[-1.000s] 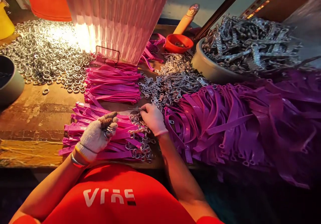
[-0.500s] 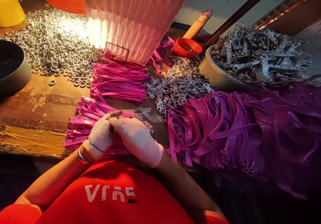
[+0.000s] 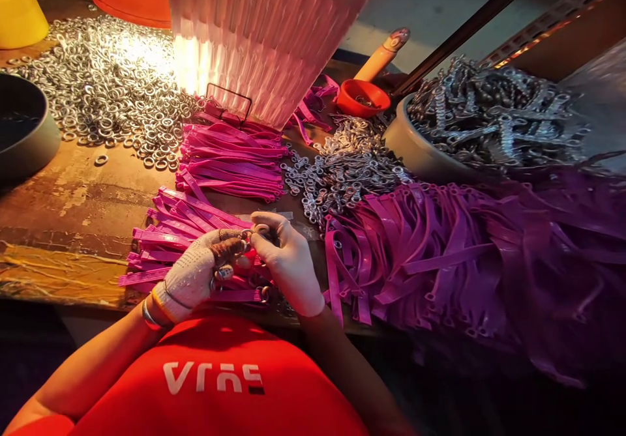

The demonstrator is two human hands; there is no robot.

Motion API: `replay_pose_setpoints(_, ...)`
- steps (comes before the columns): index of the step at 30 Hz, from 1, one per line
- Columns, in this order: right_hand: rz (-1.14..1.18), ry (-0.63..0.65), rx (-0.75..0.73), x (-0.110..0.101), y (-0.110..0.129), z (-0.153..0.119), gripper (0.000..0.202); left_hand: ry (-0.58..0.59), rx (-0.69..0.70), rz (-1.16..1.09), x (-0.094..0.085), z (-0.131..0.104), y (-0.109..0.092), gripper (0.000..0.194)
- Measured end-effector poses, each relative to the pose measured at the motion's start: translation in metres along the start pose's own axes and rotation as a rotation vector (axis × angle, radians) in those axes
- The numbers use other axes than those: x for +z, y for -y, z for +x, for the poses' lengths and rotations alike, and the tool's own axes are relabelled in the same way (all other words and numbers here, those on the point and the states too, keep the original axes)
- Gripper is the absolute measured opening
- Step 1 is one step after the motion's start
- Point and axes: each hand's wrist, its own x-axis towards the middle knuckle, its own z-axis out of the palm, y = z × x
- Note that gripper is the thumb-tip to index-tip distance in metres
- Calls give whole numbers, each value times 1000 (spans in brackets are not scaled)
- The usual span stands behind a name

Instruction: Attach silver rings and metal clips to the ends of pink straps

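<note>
My left hand (image 3: 190,273) wears a dotted white knit glove with brown wrapping on the fingers. It is closed, with small metal rings (image 3: 223,272) at its fingers. My right hand (image 3: 296,270), in a smooth white glove, pinches a metal ring (image 3: 263,229). The fingertips of both hands meet over the front pile of pink straps (image 3: 173,211). One strap with a ring at its end (image 3: 265,294) lies below the hands. The fingers partly hide the small parts between them.
Loose metal rings (image 3: 112,90) are heaped at the back left, by a grey bowl (image 3: 44,139). More pink straps (image 3: 235,156) lie ahead, beside a heap of metal links (image 3: 342,175). A large tub (image 3: 415,146) of metal parts and purple straps (image 3: 420,247) occupy the right. A ribbed translucent sheet (image 3: 268,38) leans behind.
My right hand has turned and shifted right, so the fingertips now show. My left fingers are more extended, and metal rings have come into sight between the hands.
</note>
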Motion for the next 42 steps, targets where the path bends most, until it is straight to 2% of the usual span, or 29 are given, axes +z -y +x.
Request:
replay_pose_setpoints(3,-6,-30,-11,4,-2,-3,35,-7,-9,75,4,-3,-2,33)
replay_pose_setpoints(5,-21,-52,-40,5,-3,-4,35,-21,37,125,5,-5,-1,32)
replay_pose_setpoints(8,-14,-61,-45,5,-4,-5,33,-85,220,321,5,-6,-1,38)
replay_pose_setpoints(11,25,-10,1,4,0,-3,30,-135,443,612,8,-11,-4,49)
replay_pose_setpoints(13,35,-1,24,3,4,0,28,-140,505,735,13,-17,-9,53)
replay_pose_setpoints(16,50,-82,59,-2,9,5,28,-165,485,706,18,-28,-19,45)
replay_pose_setpoints(19,68,-146,14,-4,10,7,29,-135,380,493,15,-30,-26,23)
replay_pose_setpoints(20,48,-158,-35,-4,9,6,28,-110,316,383,13,-27,-27,19)
replay_pose_setpoints(23,-179,-204,-277,0,2,1,25,-73,113,66,5,-14,-23,32)
replay_pose_setpoints(25,-442,-169,-487,5,-3,-2,23,-69,73,18,1,-6,-16,34)
replay_pose_setpoints(28,-740,-24,-688,10,-9,-6,32,-42,131,137,0,0,-8,29)
replay_pose_setpoints(31,-729,115,-715,7,-8,-8,42,-16,137,274,2,-1,-11,34)
replay_pose_setpoints(33,-606,180,-705,1,-6,-7,45,-17,130,379,2,-4,-16,38)
replay_pose_setpoints(35,-527,156,-662,-6,-4,-4,45,-35,163,499,3,-7,-21,39)
replay_pose_setpoints(37,-550,130,-614,-12,-3,1,40,-48,220,620,3,-8,-25,35)
replay_pose_setpoints(39,-612,189,-584,-14,-2,6,32,-55,273,705,3,-6,-27,31)
replay_pose_setpoints(42,-716,265,-527,-11,1,10,21,-97,272,676,5,0,-26,27)
